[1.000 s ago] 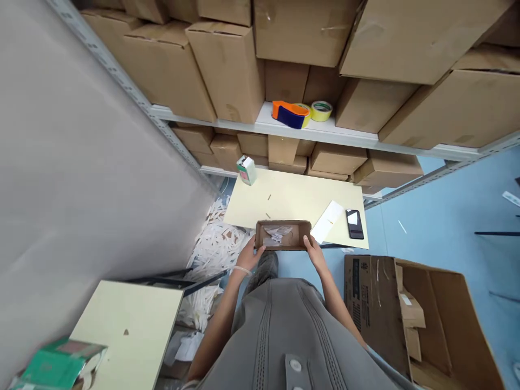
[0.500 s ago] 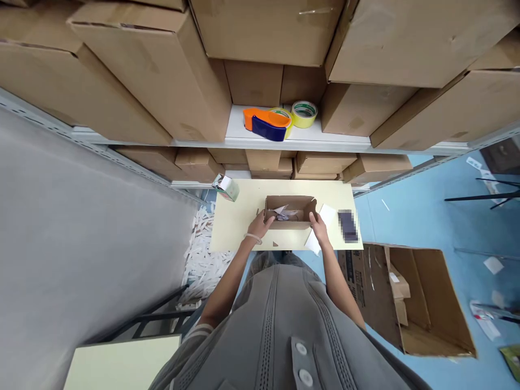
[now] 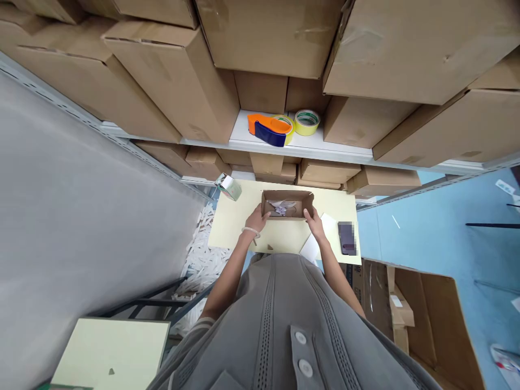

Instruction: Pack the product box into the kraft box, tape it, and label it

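A small open cardboard box [image 3: 287, 194] is held between my two hands above the pale yellow tabletop [image 3: 223, 230]. Inside it lies a crumpled whitish bundle [image 3: 282, 207], too small to make out. My left hand [image 3: 257, 219] grips the box's near left corner, thumb over the rim, with a pale bracelet on the wrist. At the near right corner, my right hand [image 3: 314, 223] is closed on the box the same way. A sheet of white paper [image 3: 312, 246] lies partly under my right hand, and a dark phone [image 3: 346, 238] rests to its right.
On the shelf above sit an orange and blue tape dispenser [image 3: 270, 130] and a yellow tape roll [image 3: 307, 122]. Cardboard boxes [image 3: 268, 46] overhang the table. A small green-white carton [image 3: 229, 187] stands back left. A big open carton [image 3: 439, 314] is on the floor at right.
Both hands have moved the small box slightly away from my body and a little left. The whole view has shifted and tilted slightly.
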`<state>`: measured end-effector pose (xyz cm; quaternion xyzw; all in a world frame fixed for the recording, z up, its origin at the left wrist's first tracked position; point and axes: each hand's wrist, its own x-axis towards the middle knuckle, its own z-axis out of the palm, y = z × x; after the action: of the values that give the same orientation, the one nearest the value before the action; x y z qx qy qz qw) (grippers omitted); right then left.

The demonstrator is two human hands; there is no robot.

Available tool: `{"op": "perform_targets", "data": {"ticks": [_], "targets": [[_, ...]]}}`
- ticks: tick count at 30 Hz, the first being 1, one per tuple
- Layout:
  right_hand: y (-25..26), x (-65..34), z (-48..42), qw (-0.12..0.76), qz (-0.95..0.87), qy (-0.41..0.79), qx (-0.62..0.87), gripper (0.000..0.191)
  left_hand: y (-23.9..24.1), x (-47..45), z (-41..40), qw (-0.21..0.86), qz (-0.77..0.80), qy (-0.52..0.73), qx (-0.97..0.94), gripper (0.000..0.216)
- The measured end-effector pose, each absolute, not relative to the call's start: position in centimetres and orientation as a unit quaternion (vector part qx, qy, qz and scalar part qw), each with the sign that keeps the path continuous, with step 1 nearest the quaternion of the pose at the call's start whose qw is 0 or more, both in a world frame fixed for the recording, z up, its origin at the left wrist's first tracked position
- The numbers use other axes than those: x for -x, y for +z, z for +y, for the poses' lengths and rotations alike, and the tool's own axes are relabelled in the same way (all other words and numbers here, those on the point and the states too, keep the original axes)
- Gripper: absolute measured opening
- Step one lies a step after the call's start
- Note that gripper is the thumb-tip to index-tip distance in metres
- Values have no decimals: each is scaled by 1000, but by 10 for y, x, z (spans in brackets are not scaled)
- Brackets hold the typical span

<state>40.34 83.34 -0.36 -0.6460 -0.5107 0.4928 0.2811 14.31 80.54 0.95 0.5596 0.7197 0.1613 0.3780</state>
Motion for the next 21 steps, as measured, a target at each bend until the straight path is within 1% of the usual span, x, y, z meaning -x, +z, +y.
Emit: {"op": "perform_targets", "data": {"ticks": [3, 7, 11, 13, 15, 17, 19, 21], "targets": [[-7, -398, 832, 257, -513, 503, 647, 78, 6, -138, 803, 381, 729, 161, -545, 66], [-11, -394, 830, 224, -500, 526, 650, 77, -6, -135, 796, 407, 729, 202, -512, 65], [-9, -395, 831, 213, -497, 538, 647, 80, -12, -140, 788, 405, 739, 220, -492, 63], [-7, -395, 829, 215, -497, 539, 645, 84, -10, -139, 788, 390, 744, 225, -494, 68], [-3, -397, 826, 215, -489, 529, 659, 91, -4, -131, 793, 346, 761, 232, -497, 78], [0, -401, 822, 216, -476, 510, 683, 95, 4, -116, 803, 272, 792, 234, -494, 86], [2, -408, 817, 226, -465, 493, 700, 95, 14, -96, 817, 193, 825, 223, -483, 87], [1, -417, 811, 242, -460, 486, 703, 92, 21, -73, 832, 141, 852, 192, -466, 87]]}}
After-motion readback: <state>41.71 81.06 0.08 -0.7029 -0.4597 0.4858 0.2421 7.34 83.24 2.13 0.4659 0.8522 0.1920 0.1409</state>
